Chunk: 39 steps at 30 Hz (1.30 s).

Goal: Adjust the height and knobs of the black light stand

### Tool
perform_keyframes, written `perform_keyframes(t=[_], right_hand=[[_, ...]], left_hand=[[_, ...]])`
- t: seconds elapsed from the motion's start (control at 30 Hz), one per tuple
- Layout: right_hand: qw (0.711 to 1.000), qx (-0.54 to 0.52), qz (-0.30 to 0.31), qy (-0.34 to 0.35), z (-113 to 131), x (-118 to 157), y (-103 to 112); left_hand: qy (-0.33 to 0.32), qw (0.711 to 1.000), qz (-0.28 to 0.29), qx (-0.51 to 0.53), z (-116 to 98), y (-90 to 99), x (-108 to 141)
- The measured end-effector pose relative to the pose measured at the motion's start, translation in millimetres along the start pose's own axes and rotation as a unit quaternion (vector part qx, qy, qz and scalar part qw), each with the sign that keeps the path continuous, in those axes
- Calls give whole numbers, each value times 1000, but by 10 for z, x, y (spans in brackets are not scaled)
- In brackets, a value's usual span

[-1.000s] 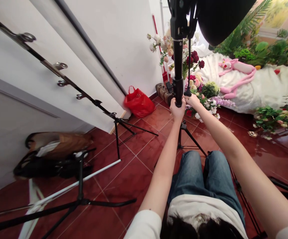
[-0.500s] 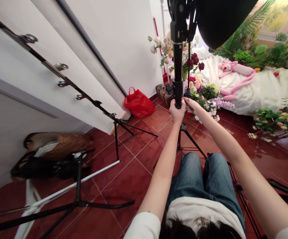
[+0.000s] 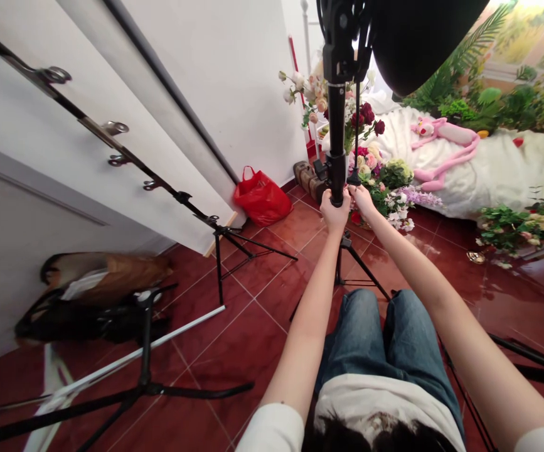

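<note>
One left hand (image 3: 334, 216), fingers (image 3: 326, 202) wrapped around black pole (image 3: 336, 132); right hand (image 3: 362, 201) at hanging cord (image 3: 355, 177), finger grip unclear

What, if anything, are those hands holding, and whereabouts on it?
The left hand grips the black pole just below its knobbed collar. The right hand is by the black cord end; whether it holds anything can't be told.

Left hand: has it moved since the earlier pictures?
No, not visibly: judged against the red bag, the left hand keeps its place around the black pole.
</note>
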State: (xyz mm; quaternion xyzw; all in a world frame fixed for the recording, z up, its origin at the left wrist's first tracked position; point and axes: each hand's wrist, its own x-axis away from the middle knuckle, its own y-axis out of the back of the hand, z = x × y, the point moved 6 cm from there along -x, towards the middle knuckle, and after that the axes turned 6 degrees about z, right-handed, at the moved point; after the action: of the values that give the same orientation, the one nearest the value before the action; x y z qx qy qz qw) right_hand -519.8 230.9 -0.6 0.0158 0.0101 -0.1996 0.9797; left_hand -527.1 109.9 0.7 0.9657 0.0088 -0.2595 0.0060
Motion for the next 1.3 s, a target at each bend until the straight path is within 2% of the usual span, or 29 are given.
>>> perform_keyframes(t=[0.17,0.33,0.47,0.6,0.73,0.9,1.1,1.17,1.3], right_hand=[[997,-71,-22,-9,-89,56,-60],[994,-102,-27,37,-87,33,-126],[996,-75,-38,-3,-114,7,-165],[992,-88,-80,-39,-137,-24,-134],[992,-37,-115,-45,-132,-63,-70],[990,68,-121,-22,-83,-92,-32],[981,98,-159,-51,44,38,13],[986,64,-140,-69,99,162,5],[994,-66,-18,-82,129,651,41]], left_hand=[[3,1000,-1,-6,1,6,-8],[-1,1000,3,-5,9,8,-18],[-8,1000,8,-6,27,10,-21],[-4,1000,6,-7,65,3,-24],[-3,1000,3,-3,93,-4,-31],[0,1000,1,-3,91,-1,-34],[7,1000,4,-4,50,6,-24],[12,1000,8,-4,29,11,-12],[21,1000,10,4,-29,21,7]])
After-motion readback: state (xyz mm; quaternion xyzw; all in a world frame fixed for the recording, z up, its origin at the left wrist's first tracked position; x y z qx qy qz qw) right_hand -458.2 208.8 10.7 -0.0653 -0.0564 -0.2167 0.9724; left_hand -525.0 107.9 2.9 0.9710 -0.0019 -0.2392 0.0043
